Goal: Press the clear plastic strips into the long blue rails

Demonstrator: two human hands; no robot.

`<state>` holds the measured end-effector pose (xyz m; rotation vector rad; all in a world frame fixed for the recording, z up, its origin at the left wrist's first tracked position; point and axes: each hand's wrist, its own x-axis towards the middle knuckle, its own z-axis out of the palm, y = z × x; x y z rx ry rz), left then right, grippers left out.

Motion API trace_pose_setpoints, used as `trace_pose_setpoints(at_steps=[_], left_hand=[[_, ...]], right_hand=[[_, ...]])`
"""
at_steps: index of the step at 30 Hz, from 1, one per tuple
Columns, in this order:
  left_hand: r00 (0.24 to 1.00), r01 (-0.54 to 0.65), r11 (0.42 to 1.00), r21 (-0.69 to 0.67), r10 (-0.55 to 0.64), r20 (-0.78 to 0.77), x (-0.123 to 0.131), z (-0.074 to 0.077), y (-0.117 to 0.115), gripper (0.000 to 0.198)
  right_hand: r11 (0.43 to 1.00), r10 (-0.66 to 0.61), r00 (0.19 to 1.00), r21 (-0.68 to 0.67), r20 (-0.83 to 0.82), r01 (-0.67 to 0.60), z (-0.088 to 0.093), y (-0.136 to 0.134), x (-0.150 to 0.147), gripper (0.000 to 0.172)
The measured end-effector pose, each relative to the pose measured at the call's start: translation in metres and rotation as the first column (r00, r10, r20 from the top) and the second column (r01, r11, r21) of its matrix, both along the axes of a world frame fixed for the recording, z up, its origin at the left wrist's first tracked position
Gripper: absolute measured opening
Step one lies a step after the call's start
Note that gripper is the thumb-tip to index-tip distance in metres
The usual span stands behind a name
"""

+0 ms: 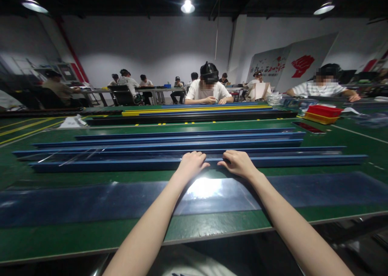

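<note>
A long blue channel-shaped strip (127,164) lies across the table in front of me. My left hand (193,161) curls over it left of its middle, thumb along the near side. Just to the right, my right hand (238,163) grips the same strip, fingers bent over its edge and thumb pointing inward. The fingertips of both hands are hidden behind the near wall. Clear film with creases shows at the strip's left end. Under my forearms a wide transparent plastic sheet (91,203) lies flat, with a bright lamp reflection between my arms.
Behind lie more blue strips (182,135), then black (182,117) and yellow ones (197,111). A red bin (324,112), a phone (308,127) and crumpled white material (72,121) sit on the green table (218,226). Co-workers (209,91) sit opposite and farther back.
</note>
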<state>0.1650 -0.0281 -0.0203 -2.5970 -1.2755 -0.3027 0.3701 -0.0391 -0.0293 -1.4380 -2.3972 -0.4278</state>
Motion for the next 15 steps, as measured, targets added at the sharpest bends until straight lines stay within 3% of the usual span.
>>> trace_pose_setpoints(at_steps=[8, 15], left_hand=[[1.0, 0.012, 1.0, 0.019, -0.012, 0.008, -0.001, 0.002, 0.0, 0.025], [1.0, 0.024, 0.999, 0.022, -0.025, 0.014, -0.002, 0.003, 0.0, 0.026]], right_hand=[[0.999, -0.029, 0.999, -0.033, 0.023, 0.029, 0.004, 0.001, 0.002, 0.04], [0.991, -0.12, 0.992, -0.052, 0.027, 0.122, 0.008, -0.006, 0.021, 0.036]])
